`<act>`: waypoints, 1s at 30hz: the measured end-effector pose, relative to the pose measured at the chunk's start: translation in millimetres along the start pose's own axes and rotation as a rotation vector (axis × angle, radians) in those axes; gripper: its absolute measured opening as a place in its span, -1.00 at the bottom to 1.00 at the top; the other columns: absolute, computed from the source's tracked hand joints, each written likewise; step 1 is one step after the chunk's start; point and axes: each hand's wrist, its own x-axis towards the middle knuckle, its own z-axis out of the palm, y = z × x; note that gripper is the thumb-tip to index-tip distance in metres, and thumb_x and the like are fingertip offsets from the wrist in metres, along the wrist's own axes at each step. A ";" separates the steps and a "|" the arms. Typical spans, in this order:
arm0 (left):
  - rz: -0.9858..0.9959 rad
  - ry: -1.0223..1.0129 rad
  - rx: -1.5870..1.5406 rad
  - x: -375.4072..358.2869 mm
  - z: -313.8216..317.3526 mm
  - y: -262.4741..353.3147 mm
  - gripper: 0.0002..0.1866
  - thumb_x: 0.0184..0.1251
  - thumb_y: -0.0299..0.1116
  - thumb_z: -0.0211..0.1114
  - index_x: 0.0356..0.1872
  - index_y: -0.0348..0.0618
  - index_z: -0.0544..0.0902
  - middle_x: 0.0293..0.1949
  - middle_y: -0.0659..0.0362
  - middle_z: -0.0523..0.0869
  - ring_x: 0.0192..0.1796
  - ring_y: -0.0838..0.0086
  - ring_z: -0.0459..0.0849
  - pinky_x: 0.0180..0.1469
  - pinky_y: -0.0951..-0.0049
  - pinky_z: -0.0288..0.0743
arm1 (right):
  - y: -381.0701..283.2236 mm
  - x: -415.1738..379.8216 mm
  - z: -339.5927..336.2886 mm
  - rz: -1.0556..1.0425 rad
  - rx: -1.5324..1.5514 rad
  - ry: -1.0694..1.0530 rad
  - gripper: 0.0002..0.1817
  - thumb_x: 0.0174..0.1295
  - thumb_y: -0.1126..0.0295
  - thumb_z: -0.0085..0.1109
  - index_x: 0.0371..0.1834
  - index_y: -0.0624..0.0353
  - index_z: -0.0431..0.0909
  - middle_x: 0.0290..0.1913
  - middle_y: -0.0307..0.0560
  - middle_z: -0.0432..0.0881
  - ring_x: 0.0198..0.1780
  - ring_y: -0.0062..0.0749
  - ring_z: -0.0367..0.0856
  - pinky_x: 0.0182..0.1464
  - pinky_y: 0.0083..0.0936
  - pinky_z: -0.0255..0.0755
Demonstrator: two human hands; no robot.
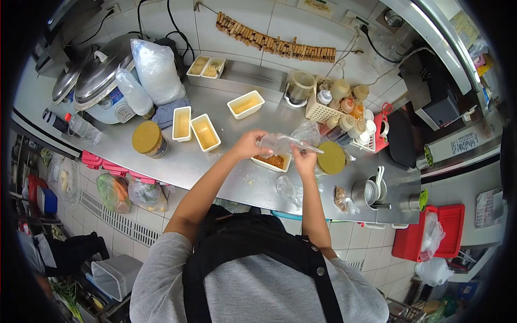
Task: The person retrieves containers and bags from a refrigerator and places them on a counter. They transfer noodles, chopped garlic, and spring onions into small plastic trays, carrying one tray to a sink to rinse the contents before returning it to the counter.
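My left hand is closed on one side of a clear plastic bag. On the bag's other side, my right hand pinches its edge. The bag is stretched between them, just above a cream rectangular tub of reddish-brown crumbly food. A yellow-lidded jar stands right of my right hand. Crumpled clear plastic lies on the counter near my right wrist. Left of my left hand are two similar tubs, one beside the other, and a third tub sits farther back.
Another yellow-lidded jar and large lidded cookers stand at the left. A basket of squeeze bottles is at the back right. A metal pot with ladles and a small bag of brown food sit near the steel counter's front edge.
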 end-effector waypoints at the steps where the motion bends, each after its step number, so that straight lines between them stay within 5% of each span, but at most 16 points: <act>1: 0.088 -0.010 0.167 1.9 -2.0 -6.1 -0.61 -0.15 -0.28 0.51 -0.24 -0.19 0.65 -0.26 0.07 0.68 -0.25 0.27 0.63 -0.15 0.36 0.51 | 6.8 -2.1 -0.9 0.006 0.001 0.001 -0.80 0.09 0.40 0.29 -0.24 0.25 0.62 -0.40 -0.17 0.64 -0.38 -0.58 0.55 -0.31 -0.63 0.44; 3: 0.180 -0.011 0.335 6.7 -1.8 -15.7 -0.61 -0.18 -0.31 0.51 -0.25 -0.18 0.64 -0.24 0.05 0.68 -0.21 0.19 0.64 -0.13 0.31 0.51 | 18.2 1.3 -0.7 -0.047 0.028 -0.039 -0.85 0.13 0.45 0.25 -0.25 0.26 0.61 -0.39 -0.20 0.64 -0.38 -0.61 0.53 -0.31 -0.62 0.44; 11: -0.271 -0.074 0.760 14.3 48.2 -32.1 -0.88 0.03 -0.47 0.27 -0.36 -0.17 0.69 -0.28 -0.04 0.69 -0.18 0.06 0.65 -0.07 0.21 0.52 | -9.8 -6.5 -26.1 -0.014 0.282 0.043 -0.89 0.14 0.56 0.16 -0.26 0.29 0.54 -0.32 -0.18 0.60 -0.26 -0.57 0.52 -0.16 -0.62 0.41; 13: -0.204 -0.115 0.701 15.7 62.8 -37.9 -0.87 0.02 -0.48 0.27 -0.37 -0.18 0.69 -0.27 -0.04 0.69 -0.18 0.06 0.65 -0.05 0.20 0.52 | -8.7 -6.5 -35.0 -0.136 0.045 0.049 -0.85 0.08 0.55 0.15 -0.25 0.29 0.53 -0.29 -0.15 0.59 -0.21 -0.50 0.53 -0.10 -0.56 0.40; 18: -0.110 -0.078 0.564 15.2 54.8 -3.8 -0.86 0.03 -0.45 0.28 -0.34 -0.16 0.70 -0.30 -0.01 0.69 -0.17 0.07 0.64 -0.08 0.24 0.52 | -2.2 -14.9 -45.9 -0.057 0.135 0.043 -0.79 0.05 0.49 0.15 -0.22 0.27 0.52 -0.25 -0.14 0.59 -0.19 -0.46 0.53 -0.05 -0.52 0.39; 23: 0.318 -0.107 0.694 7.5 30.9 -6.3 -0.44 -0.20 -0.16 0.47 -0.08 -0.13 0.57 -0.11 0.10 0.59 0.04 0.21 0.51 0.10 0.22 0.39 | 27.1 -21.3 -45.3 -0.054 0.278 0.016 -0.77 0.16 0.41 0.10 -0.13 0.23 0.50 -0.19 -0.12 0.56 -0.18 -0.45 0.52 -0.08 -0.54 0.42; 27: 0.299 -0.308 0.975 7.5 36.3 -18.1 -0.26 -0.32 -0.07 0.50 0.02 -0.13 0.49 -0.04 0.08 0.54 0.06 0.20 0.51 0.12 0.11 0.37 | 72.4 -17.7 -46.9 0.037 0.379 0.031 -0.78 0.13 0.40 0.15 -0.16 0.22 0.54 -0.22 -0.17 0.58 -0.17 -0.48 0.52 -0.07 -0.53 0.41; 29: 0.102 -0.378 0.867 16.6 29.0 -3.0 -0.28 -0.35 -0.06 0.49 -0.02 -0.12 0.52 -0.09 0.07 0.57 0.04 0.18 0.53 0.11 0.18 0.40 | 108.1 -11.4 -54.9 0.021 0.183 0.106 -0.82 0.15 0.41 0.15 -0.19 0.18 0.56 -0.22 -0.19 0.58 -0.16 -0.44 0.52 -0.08 -0.51 0.43; 30: 0.065 -0.343 0.808 23.0 19.0 9.0 -0.29 -0.34 -0.09 0.47 -0.01 -0.13 0.52 -0.10 0.04 0.59 0.01 0.15 0.56 0.07 0.22 0.45 | 108.6 -2.6 -77.2 0.210 0.871 -0.206 -0.75 0.20 0.38 0.14 -0.06 0.15 0.52 -0.13 -0.15 0.55 -0.07 -0.37 0.50 0.00 -0.45 0.43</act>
